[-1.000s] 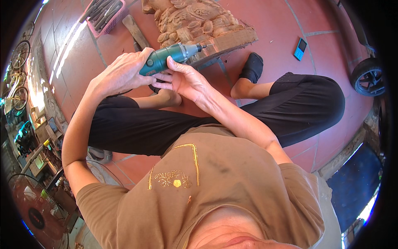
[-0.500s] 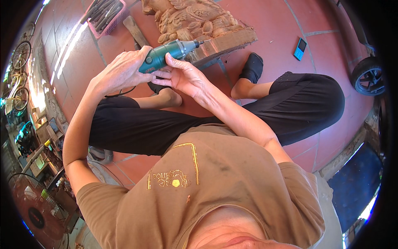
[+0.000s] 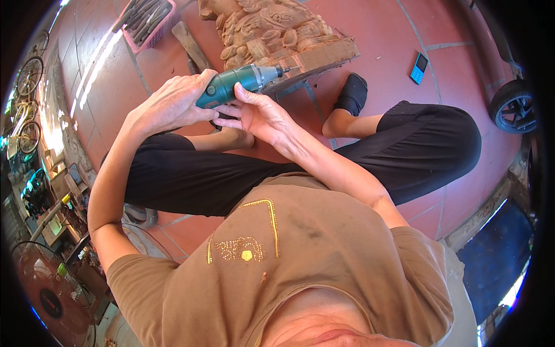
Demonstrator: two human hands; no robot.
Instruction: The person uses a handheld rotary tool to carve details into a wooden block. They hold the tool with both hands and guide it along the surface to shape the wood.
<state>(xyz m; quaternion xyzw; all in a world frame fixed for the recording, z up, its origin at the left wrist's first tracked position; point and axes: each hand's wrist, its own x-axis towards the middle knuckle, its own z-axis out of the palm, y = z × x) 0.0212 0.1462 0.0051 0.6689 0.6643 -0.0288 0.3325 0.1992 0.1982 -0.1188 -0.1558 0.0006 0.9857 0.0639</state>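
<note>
A green rotary tool (image 3: 233, 85) with a grey collar and a thin metal bit is held in both my hands, its bit pointing right. My left hand (image 3: 170, 105) wraps round its rear end. With the thumb on top and fingers beneath, my right hand (image 3: 263, 114) grips the middle of its body. Just beyond the tool stands a carved wooden piece (image 3: 274, 32) with dense raised relief on a flat wooden base (image 3: 324, 56). The bit overlaps the near edge of the base in view; whether it touches the wood I cannot tell.
A pink basket (image 3: 156, 36) of carving tools sits on the red tiles at far left, a wooden mallet (image 3: 189, 46) beside it. A blue phone (image 3: 419, 68) lies to the right, near a black wheel (image 3: 513, 106). At lower left stands a fan (image 3: 52, 301).
The rotary tool has shifted slightly right and nearer to me, its bit moving the same way. Both hands keep their hold on it. The carved piece has stayed still.
</note>
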